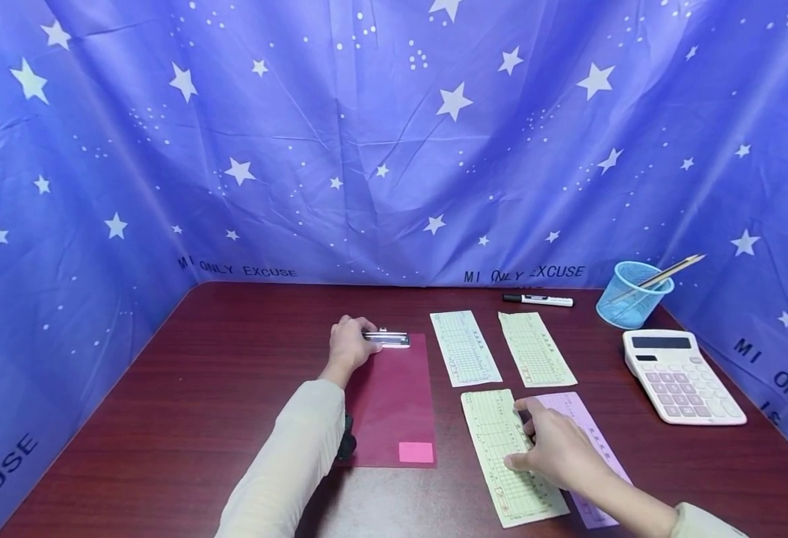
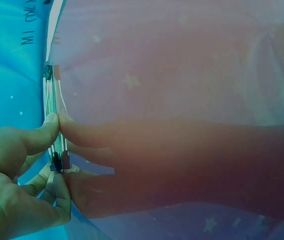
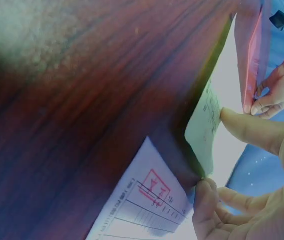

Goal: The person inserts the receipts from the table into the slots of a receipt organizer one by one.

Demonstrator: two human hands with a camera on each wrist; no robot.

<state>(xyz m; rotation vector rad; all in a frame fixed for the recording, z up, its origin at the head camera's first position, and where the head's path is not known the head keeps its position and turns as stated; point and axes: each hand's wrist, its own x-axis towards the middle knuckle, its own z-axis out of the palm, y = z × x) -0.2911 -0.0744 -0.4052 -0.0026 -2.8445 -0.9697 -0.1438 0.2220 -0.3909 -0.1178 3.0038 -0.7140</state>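
My left hand (image 1: 351,345) grips the metal clip (image 1: 387,339) at the top of a dark red clipboard (image 1: 394,403). In the left wrist view the thumb presses the clip (image 2: 55,145), and the hand's reflection shows beside it. My right hand (image 1: 557,450) is at a yellow-green receipt slip (image 1: 495,448), right of the clipboard. In the right wrist view its thumb touches the slip (image 3: 204,125) and curled fingertips (image 3: 206,192) hold its edge, which looks bent up. A purple slip (image 1: 579,418) lies partly under that hand.
Behind these lie a pale blue-green slip (image 1: 464,347) and another yellow-green slip (image 1: 537,349). A black-and-white marker (image 1: 538,300), a blue mesh pen cup (image 1: 626,299) with pencils and a calculator (image 1: 683,377) are farther right. A starry blue curtain (image 1: 367,149) encloses the dark wood table (image 1: 219,388).
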